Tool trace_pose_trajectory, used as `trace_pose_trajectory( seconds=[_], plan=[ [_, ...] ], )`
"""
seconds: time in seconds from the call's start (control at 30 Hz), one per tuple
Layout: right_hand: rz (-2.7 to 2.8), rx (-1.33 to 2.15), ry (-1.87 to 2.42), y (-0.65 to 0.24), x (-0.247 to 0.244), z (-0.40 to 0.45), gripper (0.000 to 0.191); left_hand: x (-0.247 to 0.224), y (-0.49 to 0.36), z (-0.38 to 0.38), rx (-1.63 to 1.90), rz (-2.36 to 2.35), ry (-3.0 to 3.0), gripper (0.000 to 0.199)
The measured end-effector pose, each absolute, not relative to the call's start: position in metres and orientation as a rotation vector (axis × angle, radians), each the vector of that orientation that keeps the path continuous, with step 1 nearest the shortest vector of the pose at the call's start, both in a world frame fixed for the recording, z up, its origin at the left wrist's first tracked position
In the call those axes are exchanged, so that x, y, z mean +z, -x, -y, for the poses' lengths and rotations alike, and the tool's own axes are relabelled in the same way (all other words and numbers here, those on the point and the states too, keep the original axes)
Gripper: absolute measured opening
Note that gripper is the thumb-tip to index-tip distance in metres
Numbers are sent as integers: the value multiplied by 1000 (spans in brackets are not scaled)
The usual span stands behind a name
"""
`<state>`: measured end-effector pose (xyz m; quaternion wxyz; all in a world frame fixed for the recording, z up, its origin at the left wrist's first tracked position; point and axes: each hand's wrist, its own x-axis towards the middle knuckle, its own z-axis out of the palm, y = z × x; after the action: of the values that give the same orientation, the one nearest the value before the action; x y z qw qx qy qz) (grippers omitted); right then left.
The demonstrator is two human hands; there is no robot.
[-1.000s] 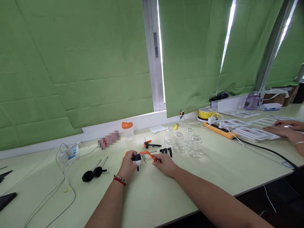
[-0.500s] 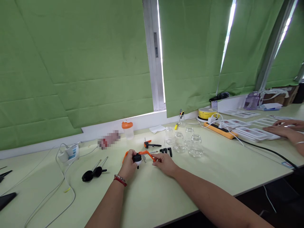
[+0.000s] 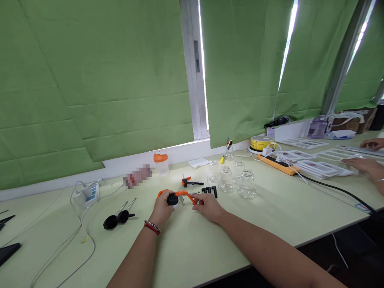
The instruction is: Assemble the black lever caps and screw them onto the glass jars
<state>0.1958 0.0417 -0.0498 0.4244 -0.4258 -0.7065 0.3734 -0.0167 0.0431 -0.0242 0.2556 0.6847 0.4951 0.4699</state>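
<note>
A broad, pale yellow-green table [image 3: 192,248] is taken up, near its middle, by the handling of a small part between two bare hands. The part's round body is gripped by the left hand [image 3: 163,206], its fingers curled closely around it, while the end of an orange strip is pinched narrowly between the thumb and fingers of the right hand [image 3: 208,207]. The clear, round-bellied glass jars [image 3: 247,185] are grouped beyond and to the right of the right hand, well enough apart, it seems, for the forearm to be turned, though wide sweeps that way are best avoided. The two round black pieces with metal tubes [image 3: 117,219] are laid well to the left, out of the way. The held part is seen just above the table: a thin, bent orange plastic strip [image 3: 184,193] runs from beside a round, black-topped body with a pale underside [image 3: 173,199]; whether the two are joined cannot be told, the contact being partly covered by fingers. The body is best held steady, with force applied lightly and close to the joint, as a strip so slender would probably flex if levered from its tip. Room should be left for the black elbow-shaped pieces [image 3: 215,191], placed just beyond the right fingertips, and for the small, thin metal pins [image 3: 181,200] between the hands, which could easily be knocked or rolled.
</note>
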Motion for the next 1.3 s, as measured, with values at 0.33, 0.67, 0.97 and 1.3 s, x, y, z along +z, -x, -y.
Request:
trace_pose_trajectory(
  seconds=[0.33,0.67,0.97,1.3],
  plan=[
    [1829,846,1069,-195,-51,-41,37,-23,15,-38,1220,-1244,-1844,27],
    [1917,699,1107,-196,-44,-38,28,-20,10,-36,1190,-1157,-1758,32],
    [1989,598,1128,-196,-44,-37,10,-11,3,-27,1120,-1118,-1687,58],
    [2040,554,1118,-196,-44,-39,11,-11,3,-26,1076,-1025,-1640,47]
  ],
)
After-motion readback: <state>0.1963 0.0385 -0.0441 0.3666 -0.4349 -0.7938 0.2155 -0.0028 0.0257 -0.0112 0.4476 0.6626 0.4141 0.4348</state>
